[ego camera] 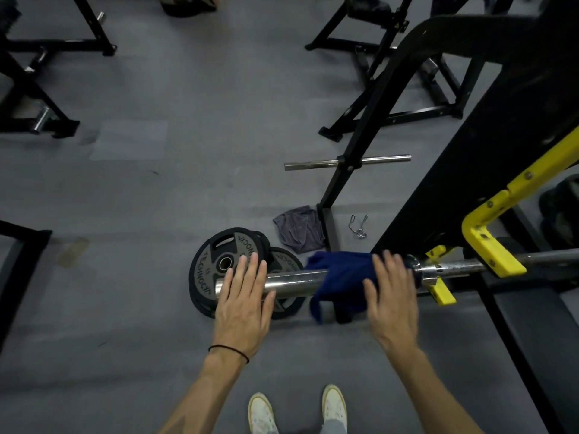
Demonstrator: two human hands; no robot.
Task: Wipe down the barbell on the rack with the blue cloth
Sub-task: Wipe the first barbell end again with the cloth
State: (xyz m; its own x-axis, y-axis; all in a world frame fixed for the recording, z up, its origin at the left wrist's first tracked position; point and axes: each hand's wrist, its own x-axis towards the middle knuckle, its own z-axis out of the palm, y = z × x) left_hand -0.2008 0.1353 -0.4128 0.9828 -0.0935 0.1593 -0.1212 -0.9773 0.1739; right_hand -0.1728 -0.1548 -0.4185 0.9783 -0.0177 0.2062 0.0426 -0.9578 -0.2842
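Observation:
A chrome barbell [294, 281] lies across the rack, its bare sleeve end pointing left and its shaft resting in a yellow hook [488, 245] on the right. A blue cloth [340, 274] is draped over the sleeve just left of the collar. My right hand [391, 292] lies flat with straight fingers on the cloth's right part, pressing it onto the bar. My left hand [244, 296] rests flat, fingers spread, on the sleeve's free end.
Two black weight plates [213, 261] lie on the grey floor under the bar's end. A grey cloth [299, 233] and a spring clip [358, 225] lie beyond. Black rack uprights [354, 145] with a chrome peg stand behind. My white shoes [297, 408] are below.

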